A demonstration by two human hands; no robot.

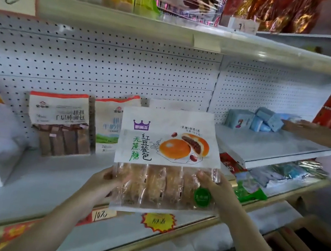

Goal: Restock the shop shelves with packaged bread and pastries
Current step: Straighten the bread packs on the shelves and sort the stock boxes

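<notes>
At centre left two bread packs (59,121) are stood against the pegboard (104,65). Just right of them, mid-frame, the bun bag (168,145) is held upright over the edge of the shelf (47,180), long axis left to right. Its lower left corner is gripped by the left hand (105,183) and its lower right by the right hand (213,187), so the bare shelf straight behind is judged equally reachable.

The bread bag (165,160) is glossy clear plastic with a matt white printed panel. The shelf (43,182) looks like smooth painted metal; its back panel (105,61) is perforated.
</notes>
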